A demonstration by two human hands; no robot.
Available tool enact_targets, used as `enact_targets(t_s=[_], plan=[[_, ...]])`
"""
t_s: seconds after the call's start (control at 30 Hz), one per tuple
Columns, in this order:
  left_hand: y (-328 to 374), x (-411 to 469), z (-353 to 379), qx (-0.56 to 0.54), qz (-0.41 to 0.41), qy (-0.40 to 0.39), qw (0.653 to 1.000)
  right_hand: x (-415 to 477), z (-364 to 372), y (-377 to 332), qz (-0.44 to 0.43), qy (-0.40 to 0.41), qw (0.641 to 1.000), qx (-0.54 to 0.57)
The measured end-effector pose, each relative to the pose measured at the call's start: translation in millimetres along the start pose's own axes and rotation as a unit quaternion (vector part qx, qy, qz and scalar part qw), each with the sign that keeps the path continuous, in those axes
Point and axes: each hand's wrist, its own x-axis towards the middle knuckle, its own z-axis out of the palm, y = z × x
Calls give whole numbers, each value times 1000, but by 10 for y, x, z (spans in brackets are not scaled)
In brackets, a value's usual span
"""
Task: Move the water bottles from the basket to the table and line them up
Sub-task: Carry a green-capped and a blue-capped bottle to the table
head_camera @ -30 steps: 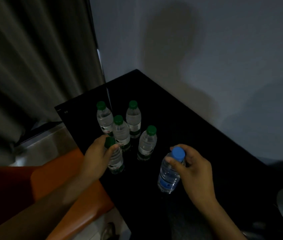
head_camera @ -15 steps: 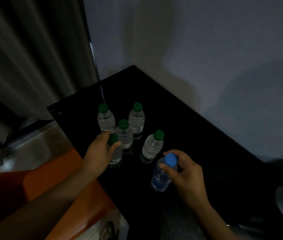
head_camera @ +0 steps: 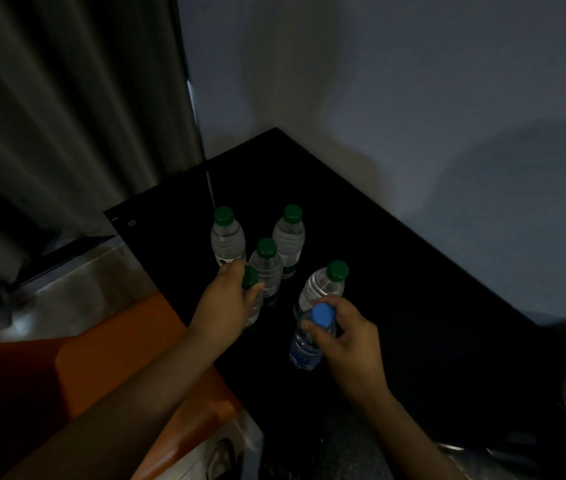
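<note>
Six bottles clustered on the black table (head_camera: 413, 289), no line yet; basket not in view. Left hand (head_camera: 226, 306) grips a green-cap bottle (head_camera: 249, 277) at the neck. Right hand (head_camera: 350, 337) pinches the tilted blue-cap bottle (head_camera: 305, 344).

Risk, as I judge it: bumping the nearest neighbour (head_camera: 323, 289). Tall, clear, ribbed plastic on a glossy top would topple easily.

My left hand (head_camera: 226, 306) and my right hand (head_camera: 350, 337) are bare; my left forearm (head_camera: 129, 403) and my right forearm (head_camera: 409, 431) are bare as well, all the way to where the view cuts them off; the left one looks broad and rounded, the right one slimmer towards the wrist; the light is dim, so I can make out knuckles and finger outlines only, and cannot tell nails or finer marks.
</note>
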Motion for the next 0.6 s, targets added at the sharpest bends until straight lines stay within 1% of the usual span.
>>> enact_targets(t_s=[0.2,0.6], plan=[[-17,5,16,-1,3,8,1000,57,171,-36,14,43,999,10],[-39,4,11,-10,-4,4,1000,85,230,-176,-24,4,993,-117]])
